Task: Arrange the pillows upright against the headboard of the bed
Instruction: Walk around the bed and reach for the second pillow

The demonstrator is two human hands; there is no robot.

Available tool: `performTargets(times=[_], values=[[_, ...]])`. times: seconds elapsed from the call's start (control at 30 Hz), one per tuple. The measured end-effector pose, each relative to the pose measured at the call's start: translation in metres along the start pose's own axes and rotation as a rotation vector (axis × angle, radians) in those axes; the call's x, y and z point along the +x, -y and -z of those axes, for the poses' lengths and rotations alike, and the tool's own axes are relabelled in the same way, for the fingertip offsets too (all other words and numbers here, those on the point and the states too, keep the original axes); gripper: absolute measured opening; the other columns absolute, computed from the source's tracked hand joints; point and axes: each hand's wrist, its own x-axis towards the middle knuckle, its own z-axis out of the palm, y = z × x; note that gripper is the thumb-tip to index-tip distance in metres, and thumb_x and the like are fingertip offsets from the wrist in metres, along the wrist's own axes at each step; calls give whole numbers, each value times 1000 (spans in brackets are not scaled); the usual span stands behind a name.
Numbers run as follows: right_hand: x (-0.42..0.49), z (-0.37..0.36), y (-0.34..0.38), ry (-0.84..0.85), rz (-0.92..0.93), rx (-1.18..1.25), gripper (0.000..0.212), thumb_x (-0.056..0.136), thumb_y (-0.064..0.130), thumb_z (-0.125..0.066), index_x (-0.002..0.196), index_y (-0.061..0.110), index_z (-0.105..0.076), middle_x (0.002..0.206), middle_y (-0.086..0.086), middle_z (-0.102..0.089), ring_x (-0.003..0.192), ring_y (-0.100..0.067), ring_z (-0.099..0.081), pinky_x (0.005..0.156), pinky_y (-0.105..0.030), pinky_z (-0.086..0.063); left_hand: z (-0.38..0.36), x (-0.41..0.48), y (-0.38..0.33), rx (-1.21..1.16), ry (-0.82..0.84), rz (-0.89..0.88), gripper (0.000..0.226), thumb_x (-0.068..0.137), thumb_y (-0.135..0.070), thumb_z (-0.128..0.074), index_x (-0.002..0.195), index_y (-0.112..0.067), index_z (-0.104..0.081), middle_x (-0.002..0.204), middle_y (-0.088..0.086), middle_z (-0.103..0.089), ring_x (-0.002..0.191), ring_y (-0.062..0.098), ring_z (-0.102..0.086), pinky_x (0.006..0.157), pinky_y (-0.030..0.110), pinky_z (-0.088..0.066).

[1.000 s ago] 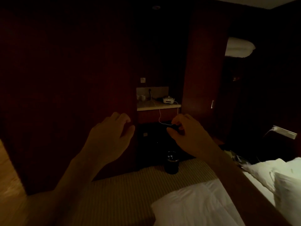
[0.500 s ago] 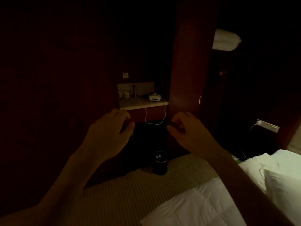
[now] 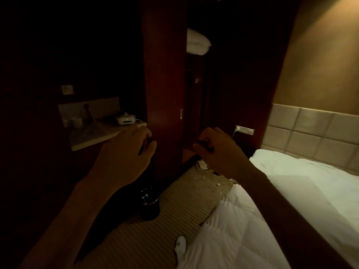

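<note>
In the dim light I see my left hand [image 3: 124,158] and right hand [image 3: 219,152] raised side by side in the air over the carpet [image 3: 184,191]. The fingers [image 3: 142,133] of both are loosely curled, with nothing in them. The bed [image 3: 291,191] lies to the right, its white bedding reaching the padded headboard [image 3: 310,136]. I cannot pick out separate pillows there. A white folded bundle [image 3: 197,41] sits high on the wardrobe shelf.

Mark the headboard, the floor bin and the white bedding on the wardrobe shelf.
headboard [image 3: 314,138], head view, a padded panel near its middle.
floor bin [image 3: 150,211], head view, its dark outer wall.
white bedding [image 3: 196,41], head view, middle of the folded bundle.
</note>
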Motion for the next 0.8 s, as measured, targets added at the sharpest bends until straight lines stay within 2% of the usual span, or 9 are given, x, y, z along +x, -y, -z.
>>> performTargets(times=[0.13, 0.3, 0.47, 0.67, 0.73, 0.8], values=[[20, -19, 9, -66, -72, -54, 27, 92, 48, -58, 112, 30, -55, 105, 9, -56, 91, -9, -59, 79, -38, -56, -14, 36, 43, -69, 30, -95, 26, 98, -48, -47, 114, -30, -55, 105, -15, -54, 89, 4, -53, 78, 28, -47], [35, -39, 22, -61, -141, -123, 30, 92, 46, -58, 114, 26, -56, 108, 5, -57, 91, -12, -60, 78, -40, -56, -24, 59, 74, -111, 49, -145, 26, 98, -47, -50, 116, -29, -56, 107, -15, -55, 89, 4, -55, 72, 26, -44], [50, -52, 26, -85, -160, -151, 29, 93, 44, -59, 114, 25, -57, 105, 5, -56, 89, -12, -59, 78, -39, -56, -30, 73, 90, -159, 60, -170, 26, 99, -45, -50, 117, -27, -57, 108, -13, -55, 92, 7, -55, 75, 29, -46], [61, -65, 8, -104, -215, -188, 38, 93, 45, -58, 124, 25, -54, 107, 4, -58, 91, -15, -60, 78, -40, -56, -59, 106, 96, -223, 55, -239, 27, 99, -46, -49, 115, -26, -58, 109, -11, -56, 93, 9, -57, 80, 37, -53], [68, -70, -4, -132, -243, -200, 38, 92, 43, -61, 124, 23, -56, 107, 6, -57, 90, -14, -60, 75, -36, -55, -74, 122, 99, -242, 76, -264, 27, 99, -45, -48, 116, -26, -58, 110, -10, -56, 94, 10, -57, 82, 39, -53], [79, -73, -18, -167, -246, -200, 34, 92, 38, -64, 121, 21, -57, 107, 11, -53, 88, -7, -57, 70, -25, -49, -93, 141, 104, -247, 90, -286, 27, 100, -44, -48, 117, -26, -58, 111, -10, -56, 95, 10, -57, 83, 39, -52]])
